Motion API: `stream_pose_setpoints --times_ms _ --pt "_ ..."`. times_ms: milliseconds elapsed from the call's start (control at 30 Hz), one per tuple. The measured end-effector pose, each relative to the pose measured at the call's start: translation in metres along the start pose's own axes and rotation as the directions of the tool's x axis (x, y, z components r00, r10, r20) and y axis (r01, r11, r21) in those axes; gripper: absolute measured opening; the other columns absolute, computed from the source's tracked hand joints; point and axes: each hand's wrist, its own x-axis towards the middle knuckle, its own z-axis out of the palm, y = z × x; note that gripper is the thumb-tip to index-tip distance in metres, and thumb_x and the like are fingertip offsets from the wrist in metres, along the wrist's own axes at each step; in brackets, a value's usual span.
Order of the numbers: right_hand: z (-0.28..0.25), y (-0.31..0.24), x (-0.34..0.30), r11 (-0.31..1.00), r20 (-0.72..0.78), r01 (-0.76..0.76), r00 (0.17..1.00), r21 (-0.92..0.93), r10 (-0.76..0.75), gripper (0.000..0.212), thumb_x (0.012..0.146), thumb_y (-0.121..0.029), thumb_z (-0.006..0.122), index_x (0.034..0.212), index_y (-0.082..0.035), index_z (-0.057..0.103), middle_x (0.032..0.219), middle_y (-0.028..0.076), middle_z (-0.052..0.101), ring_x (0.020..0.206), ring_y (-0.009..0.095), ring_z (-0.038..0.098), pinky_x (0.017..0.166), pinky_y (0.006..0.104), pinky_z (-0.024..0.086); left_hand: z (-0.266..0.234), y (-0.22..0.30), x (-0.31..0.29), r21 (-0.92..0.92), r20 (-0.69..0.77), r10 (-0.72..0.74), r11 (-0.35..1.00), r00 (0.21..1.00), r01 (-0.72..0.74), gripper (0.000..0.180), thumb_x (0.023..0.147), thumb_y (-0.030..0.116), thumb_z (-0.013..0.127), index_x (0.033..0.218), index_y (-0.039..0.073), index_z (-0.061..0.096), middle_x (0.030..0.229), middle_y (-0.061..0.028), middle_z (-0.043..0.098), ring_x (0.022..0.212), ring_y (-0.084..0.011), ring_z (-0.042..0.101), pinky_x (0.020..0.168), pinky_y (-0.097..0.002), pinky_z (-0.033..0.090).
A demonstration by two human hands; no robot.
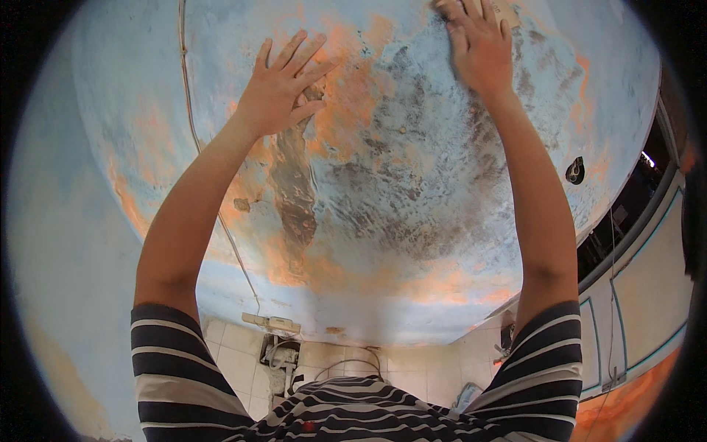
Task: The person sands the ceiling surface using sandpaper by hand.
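Observation:
A wall [353, 254] with light blue paint, orange patches and dark scuffed areas fills most of the view. My left hand [283, 92] lies against it at the upper left, fingers spread, holding nothing. Below that palm runs a rough grey-brown strip [296, 191] where the surface is damaged. At the upper right, my right hand [480, 48] presses a tan sheet of sandpaper [504, 13] to the wall. Only part of the sheet shows beside the fingers, and their tips are partly smeared at the top edge.
A thin cable [187, 88] runs down the wall on the left to a pale fitting [271, 323] near the tiled floor [324, 356]. A dark hole with wires [575, 170] opens at the right. Beyond it stands a pale panelled door [648, 287].

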Motion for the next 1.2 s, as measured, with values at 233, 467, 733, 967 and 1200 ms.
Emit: stream_pose_setpoints --times_ms 233,467,733,967,1200 --pt "0.023 -0.041 -0.031 0.844 0.194 0.527 0.822 0.094 -0.535 0.033 0.098 -0.021 0.058 0.130 -0.023 0.068 0.145 0.006 0.057 0.145 0.029 0.043 0.114 0.0516 0.037 0.009 -0.001 -0.008 0.024 -0.029 -0.052 0.998 0.998 0.052 0.068 0.096 0.060 0.058 0.158 0.037 0.040 0.170 -0.0024 0.027 0.156 -0.0305 0.024 0.120 -0.0685 0.017" --pt "0.008 -0.075 -0.005 1.000 0.375 0.019 0.927 -0.023 -0.009 0.040 0.096 -0.020 0.056 0.136 -0.022 0.064 0.154 0.005 0.052 0.144 0.025 0.045 0.127 0.0467 0.025 0.013 -0.008 -0.021 -0.019 -0.041 -0.049 0.999 0.998 0.048 0.072 0.094 0.059 0.061 0.157 0.032 0.042 0.169 -0.0032 0.028 0.156 -0.0319 0.024 0.121 -0.0657 0.015" --pt "0.001 -0.041 -0.075 0.973 0.310 0.229 0.925 0.002 -0.219 0.036 0.100 -0.012 0.050 0.131 -0.018 0.067 0.147 0.005 0.059 0.145 0.034 0.044 0.120 0.0528 0.032 0.029 0.022 -0.053 -0.027 -0.081 -0.159 0.987 0.984 0.158 0.071 0.097 0.060 0.056 0.159 0.027 0.041 0.170 -0.0097 0.026 0.156 -0.0384 0.021 0.121 -0.0662 0.011" --pt "0.032 -0.059 -0.165 0.991 0.186 0.066 0.982 -0.113 -0.044 0.040 0.104 -0.020 0.050 0.142 -0.010 0.058 0.150 0.024 0.052 0.134 0.042 0.050 0.115 0.0563 0.035 0.051 0.118 -0.088 -0.106 -0.077 -0.394 0.917 0.916 0.385 0.068 0.099 0.053 0.058 0.157 0.022 0.045 0.167 -0.0206 0.028 0.153 -0.0494 0.021 0.117 -0.0694 0.015" --pt "0.026 -0.124 -0.483 0.827 0.574 -0.114 0.772 0.550 -0.275 0.046 0.097 -0.024 0.061 0.143 -0.019 0.058 0.150 0.002 0.053 0.137 0.027 0.047 0.117 0.0451 0.036 0.076 0.283 -0.150 -0.216 0.083 -0.587 0.779 0.806 0.589 0.072 0.097 0.047 0.064 0.156 0.011 0.044 0.165 -0.0286 0.026 0.152 -0.0551 0.018 0.118 -0.0693 0.015"
